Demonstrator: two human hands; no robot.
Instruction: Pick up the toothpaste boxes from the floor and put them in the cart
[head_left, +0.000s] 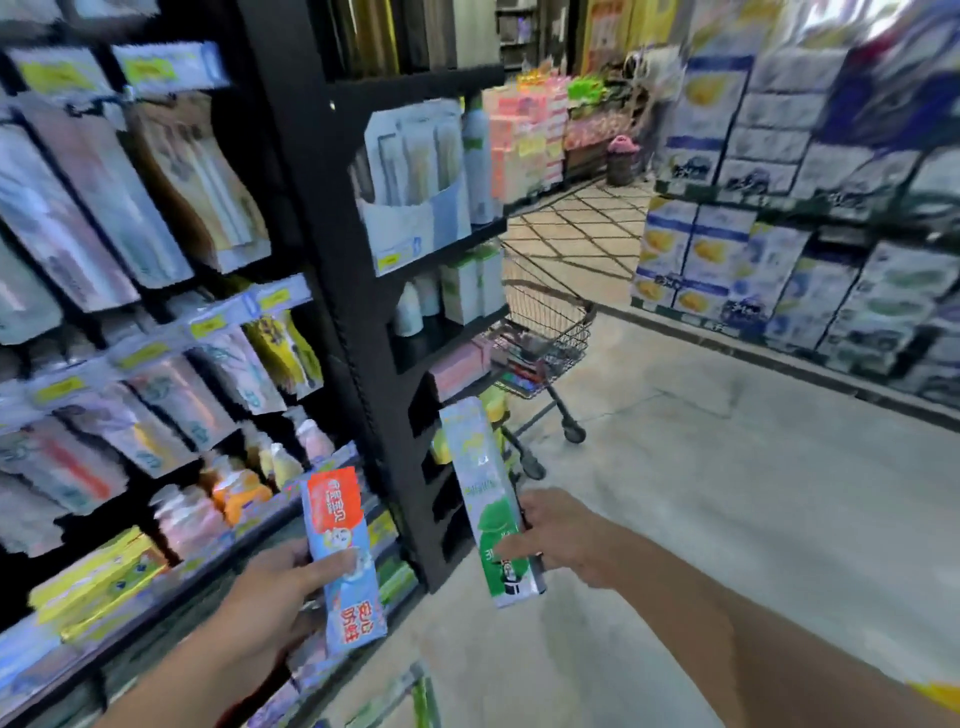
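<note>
The picture is blurry, like the camera is moving fast.

The left hand (275, 592) is down at about 7 o'clock. It grips a red and blue toothpaste box (344, 558). The thumb lies across the front of the box and the box stands almost straight up, red end on top.

The right hand (558, 535) is down at about 5 o'clock. It grips a green and white toothpaste box (491, 501) near its bottom end. This box also points up, leaning a little to the left. The two boxes are near each other but do not touch.

The cart (550, 332) is a wire one with dark wheels. It stands on the grey floor (727, 493) up past the boxes, at about 12 o'clock from the hands, well apart from them. Some colourful things lie in it, but they are too blurry to tell what they are.

A tall black shelf (332, 270) fills the left side, from 8 to 11 o'clock, full of packets and bottles. Stacked blue and white boxes (779, 234) stand at 2 o'clock.
</note>
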